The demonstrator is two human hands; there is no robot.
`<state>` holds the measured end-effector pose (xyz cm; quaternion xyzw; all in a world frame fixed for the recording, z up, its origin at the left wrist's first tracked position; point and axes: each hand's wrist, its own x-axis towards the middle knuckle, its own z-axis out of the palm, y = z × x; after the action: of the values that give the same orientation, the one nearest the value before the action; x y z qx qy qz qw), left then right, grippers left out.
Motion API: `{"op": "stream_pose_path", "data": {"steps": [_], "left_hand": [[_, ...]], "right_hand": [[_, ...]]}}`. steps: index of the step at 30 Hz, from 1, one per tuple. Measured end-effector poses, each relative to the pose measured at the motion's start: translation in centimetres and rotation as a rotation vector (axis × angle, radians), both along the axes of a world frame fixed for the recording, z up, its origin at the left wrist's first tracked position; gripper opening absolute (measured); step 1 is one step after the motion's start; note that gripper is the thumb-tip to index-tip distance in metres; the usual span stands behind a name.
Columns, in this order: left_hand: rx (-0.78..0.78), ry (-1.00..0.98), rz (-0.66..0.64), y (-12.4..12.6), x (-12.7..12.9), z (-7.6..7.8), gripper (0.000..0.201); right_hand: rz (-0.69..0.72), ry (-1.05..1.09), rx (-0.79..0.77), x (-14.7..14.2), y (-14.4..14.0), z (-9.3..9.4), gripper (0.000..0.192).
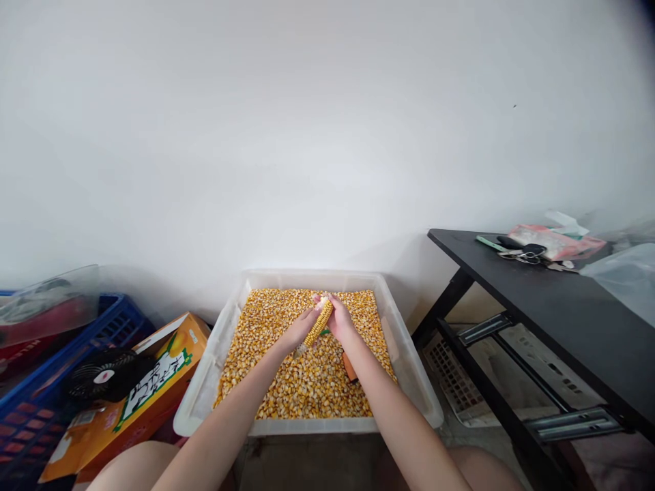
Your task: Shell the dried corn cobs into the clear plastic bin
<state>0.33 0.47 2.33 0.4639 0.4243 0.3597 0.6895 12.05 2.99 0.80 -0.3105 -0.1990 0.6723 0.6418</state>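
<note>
A corn cob (pixel 318 326) is held tilted over a clear tub (pixel 409 361) of loose kernels (pixel 307 382), left hand (pixel 299 330) and right hand (pixel 340 320) both with fingers wrapped around it. An orange carton (pixel 138 399) lies left; a black surface (pixel 552 307) stands right against the white wall (pixel 307 136).

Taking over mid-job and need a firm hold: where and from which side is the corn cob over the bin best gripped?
Grip the cob around its two ends, one hand from each side, as the left hand and right hand do now. It lies slanted, upper end away from the person, over the kernels in the bin, so wrapping its round shaft should likely leave the middle rows exposed.
</note>
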Motion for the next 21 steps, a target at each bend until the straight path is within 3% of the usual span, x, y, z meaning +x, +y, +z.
{"op": "stream_pose_path", "data": {"steps": [3,6,12,21], "left_hand": [[0.039,0.076,0.027,0.3,0.0,-0.2,0.045],[-0.02,0.114,0.046,0.4,0.1,-0.1,0.053],[0.102,0.111,0.036,-0.1,0.0,0.3,0.047],[0.012,0.035,0.084,0.8,0.0,-0.9,0.042]], "right_hand": [[0.004,-0.008,0.021,0.0,0.0,0.1,0.016],[0.006,-0.015,0.029,-0.1,0.0,0.1,0.017],[0.018,0.002,0.02,-0.2,-0.2,0.2,0.018],[0.015,-0.004,0.036,-0.2,-0.1,0.3,0.017]]}}
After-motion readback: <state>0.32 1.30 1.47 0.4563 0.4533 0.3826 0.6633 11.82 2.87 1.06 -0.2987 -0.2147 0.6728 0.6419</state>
